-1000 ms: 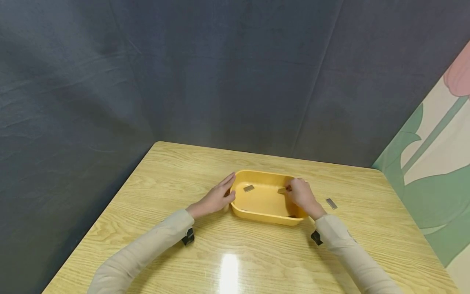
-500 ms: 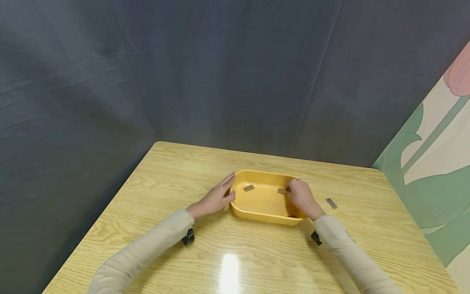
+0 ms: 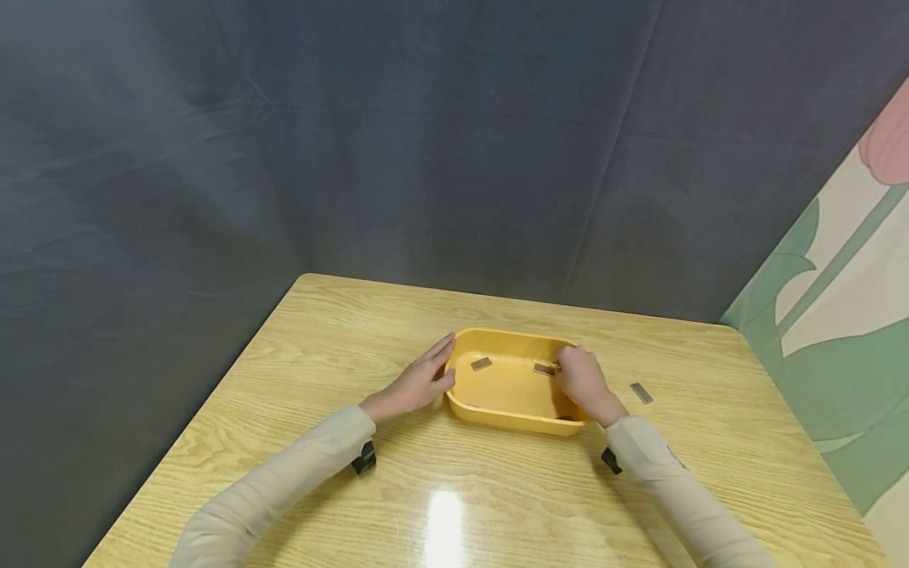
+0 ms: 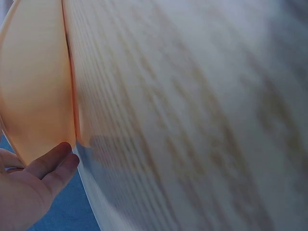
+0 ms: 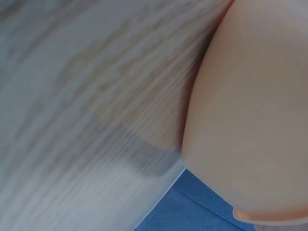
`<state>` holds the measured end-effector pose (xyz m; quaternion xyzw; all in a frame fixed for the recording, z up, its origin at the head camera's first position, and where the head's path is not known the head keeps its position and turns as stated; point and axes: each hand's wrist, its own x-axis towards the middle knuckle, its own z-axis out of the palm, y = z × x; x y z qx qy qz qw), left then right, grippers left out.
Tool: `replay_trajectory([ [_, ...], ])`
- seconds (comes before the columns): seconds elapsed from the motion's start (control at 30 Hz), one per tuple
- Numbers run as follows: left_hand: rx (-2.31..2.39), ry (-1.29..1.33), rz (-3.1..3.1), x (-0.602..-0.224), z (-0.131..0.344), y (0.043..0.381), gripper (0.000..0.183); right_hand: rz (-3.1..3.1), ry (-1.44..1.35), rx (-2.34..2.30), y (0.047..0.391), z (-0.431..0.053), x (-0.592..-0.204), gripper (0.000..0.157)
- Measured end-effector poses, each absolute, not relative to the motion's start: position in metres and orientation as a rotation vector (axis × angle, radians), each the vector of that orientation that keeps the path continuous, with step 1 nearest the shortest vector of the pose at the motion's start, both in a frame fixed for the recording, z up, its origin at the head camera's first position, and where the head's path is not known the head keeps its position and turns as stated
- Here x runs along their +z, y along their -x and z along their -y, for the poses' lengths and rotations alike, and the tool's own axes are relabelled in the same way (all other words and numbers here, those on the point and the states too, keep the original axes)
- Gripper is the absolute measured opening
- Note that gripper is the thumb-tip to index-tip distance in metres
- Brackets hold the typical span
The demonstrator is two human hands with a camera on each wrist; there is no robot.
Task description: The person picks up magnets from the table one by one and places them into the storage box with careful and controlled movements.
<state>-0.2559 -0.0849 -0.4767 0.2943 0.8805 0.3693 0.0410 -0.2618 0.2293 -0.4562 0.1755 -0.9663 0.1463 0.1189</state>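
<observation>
A yellow plastic tub (image 3: pixel 514 422) stands on the table. At its left end my left hand (image 3: pixel 415 385) lies with fairly straight fingers on the rim and outer wall; the left wrist view shows fingertips (image 4: pixel 62 156) against the tub. My right hand (image 3: pixel 584 383) reaches inside over the right end, fingers curled, pinching one end of a small flat grey-brown rectangular piece (image 3: pixel 544 369). The hand hides part of that end. A similar piece (image 3: pixel 481 364) lies on the tub floor to the left. In the right wrist view the tub wall (image 5: pixel 250 110) hides the fingers.
Another small rectangular piece (image 3: pixel 641 393) lies on the wooden table (image 3: pixel 341 505) right of the tub. A dark object shows partly inside the tub's near right corner (image 3: pixel 565 418). A dark curtain (image 3: pixel 454 158) hangs behind, and a flower-patterned panel (image 3: pixel 838 331) stands at right.
The piece at my right fingertips has turned slightly and shifted a little left, showing more of itself. My left hand and the tub have stayed put.
</observation>
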Motion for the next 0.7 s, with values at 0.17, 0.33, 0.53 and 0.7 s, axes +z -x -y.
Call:
replay_trajectory([
  [0.17,1.125,-0.895,-2.7,-0.476,0.0846,0.2552,0.061,2.831,-0.503,0.42,0.2624,-0.2294,-0.4564,0.035],
  [0.33,1.119,-0.893,-2.697,-0.4769,0.0852,0.2552,0.061,2.834,-0.499,0.425,0.2629,-0.2296,-0.4581,0.035],
  [0.53,1.129,-0.9,-2.693,-0.4766,0.0851,0.2545,0.061,2.847,-0.491,0.421,0.2616,-0.229,-0.4573,0.033],
  [0.7,1.123,-0.901,-2.704,-0.477,0.0847,0.2556,0.062,2.85,-0.497,0.45,0.261,-0.2295,-0.4561,0.03],
])
